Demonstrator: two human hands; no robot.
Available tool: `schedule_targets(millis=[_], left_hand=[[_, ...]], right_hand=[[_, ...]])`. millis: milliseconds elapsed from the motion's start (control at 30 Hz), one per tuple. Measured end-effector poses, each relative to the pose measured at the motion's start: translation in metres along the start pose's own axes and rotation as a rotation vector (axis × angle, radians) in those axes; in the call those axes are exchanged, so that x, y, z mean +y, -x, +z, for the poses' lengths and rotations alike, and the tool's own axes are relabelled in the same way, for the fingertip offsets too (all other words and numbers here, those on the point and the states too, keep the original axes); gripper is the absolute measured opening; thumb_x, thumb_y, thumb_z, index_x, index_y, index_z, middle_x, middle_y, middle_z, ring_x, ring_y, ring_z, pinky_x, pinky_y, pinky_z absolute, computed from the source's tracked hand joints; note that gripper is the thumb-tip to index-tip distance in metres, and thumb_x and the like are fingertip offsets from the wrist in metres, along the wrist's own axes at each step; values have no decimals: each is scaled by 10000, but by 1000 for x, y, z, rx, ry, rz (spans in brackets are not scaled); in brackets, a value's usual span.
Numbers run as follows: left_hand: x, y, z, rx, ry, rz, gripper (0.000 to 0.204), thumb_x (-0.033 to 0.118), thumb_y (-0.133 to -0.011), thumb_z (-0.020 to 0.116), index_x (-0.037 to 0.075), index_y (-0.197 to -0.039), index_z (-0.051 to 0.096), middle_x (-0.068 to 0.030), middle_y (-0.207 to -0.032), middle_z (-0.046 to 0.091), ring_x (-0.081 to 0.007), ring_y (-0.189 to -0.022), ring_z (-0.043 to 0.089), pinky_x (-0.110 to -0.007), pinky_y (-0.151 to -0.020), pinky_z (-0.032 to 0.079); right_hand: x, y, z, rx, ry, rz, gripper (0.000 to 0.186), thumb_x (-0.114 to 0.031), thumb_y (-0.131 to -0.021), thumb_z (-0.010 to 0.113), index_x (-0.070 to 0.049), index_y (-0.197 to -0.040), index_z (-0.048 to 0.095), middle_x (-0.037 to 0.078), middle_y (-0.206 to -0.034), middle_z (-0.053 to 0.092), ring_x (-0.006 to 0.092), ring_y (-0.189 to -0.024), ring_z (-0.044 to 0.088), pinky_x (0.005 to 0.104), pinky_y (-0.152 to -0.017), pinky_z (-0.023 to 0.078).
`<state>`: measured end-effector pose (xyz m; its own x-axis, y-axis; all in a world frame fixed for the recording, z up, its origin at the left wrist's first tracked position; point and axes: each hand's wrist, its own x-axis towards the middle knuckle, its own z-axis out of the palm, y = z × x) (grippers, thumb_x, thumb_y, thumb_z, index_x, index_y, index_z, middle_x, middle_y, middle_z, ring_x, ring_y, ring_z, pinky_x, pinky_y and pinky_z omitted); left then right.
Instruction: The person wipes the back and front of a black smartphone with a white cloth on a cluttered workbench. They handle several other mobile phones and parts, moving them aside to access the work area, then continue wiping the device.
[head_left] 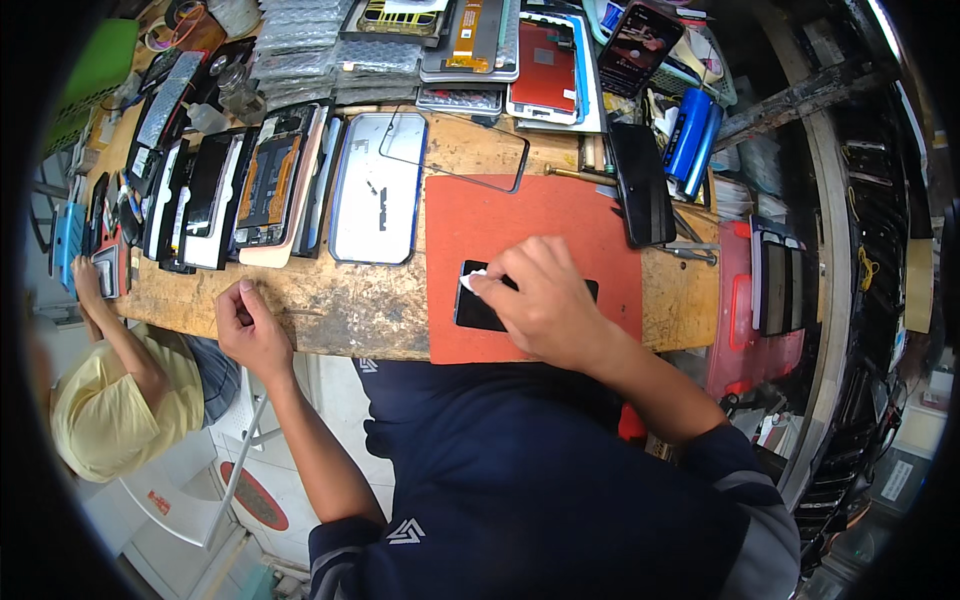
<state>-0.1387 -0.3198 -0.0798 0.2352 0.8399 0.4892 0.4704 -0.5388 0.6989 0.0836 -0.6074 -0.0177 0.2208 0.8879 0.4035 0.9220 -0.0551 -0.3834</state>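
Observation:
A black smartphone (482,312) lies on an orange-red mat (535,220) at the bench's front edge. Over it is my right hand (550,305), its fingers pinching a small white wipe (473,279) against the phone's upper left part. The hand covers the middle of the phone. My left hand (252,325) rests at the bench edge, well left of the mat, fingers curled into a loose fist; nothing shows in it. A thin dark frame (524,165) lies partly over the mat's top edge. Behind my left hand lies a clear-wrapped, blue-rimmed panel (378,190).
Opened phones and panels (268,180) stand in a row at left. Bubble-wrapped packs (300,50) are stacked at the back. A black phone (643,185) and a blue cylinder (690,135) lie right of the mat. Another person (125,405) sits at far left.

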Motion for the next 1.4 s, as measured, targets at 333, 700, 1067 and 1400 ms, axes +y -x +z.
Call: schedule_targets(millis=[333, 700, 1067, 1400], left_hand=[[-4, 0, -1, 2, -15, -9, 218, 179, -1060, 685, -5, -948, 721, 19, -739, 614, -33, -614, 449, -224, -561, 389], [-7, 0, -3, -22, -1, -11, 208, 174, -1068, 674, -11, -987, 724, 26, -767, 627, -34, -656, 468, -217, -596, 397], [-19, -3, -3, -50, 32, -35, 245, 210, -1087, 657, -19, -1026, 719, 18, -818, 653, -65, -750, 543, -237, -703, 468], [-21, -3, -3, -36, 7, -26, 267, 215, -1090, 652, -34, -1006, 697, 4, -828, 639, -78, -764, 525, -254, -709, 460]], right_hand=[[-33, 14, 0, -67, -211, -123, 183, -87, -876, 715, -29, -1048, 740, 52, -958, 596, 237, -912, 556, 406, -830, 413], [1, 19, 6, -117, -88, -46, 232, -50, -837, 730, -110, -1057, 769, 14, -988, 591, 216, -989, 553, 394, -885, 375], [-12, 58, -18, -22, 49, 26, 195, -155, -892, 671, -55, -1047, 733, 59, -1024, 621, 228, -987, 583, 430, -911, 427], [-7, 88, -48, 42, 194, 99, 213, -187, -922, 654, -50, -1050, 755, 46, -988, 624, 211, -989, 605, 426, -901, 435]])
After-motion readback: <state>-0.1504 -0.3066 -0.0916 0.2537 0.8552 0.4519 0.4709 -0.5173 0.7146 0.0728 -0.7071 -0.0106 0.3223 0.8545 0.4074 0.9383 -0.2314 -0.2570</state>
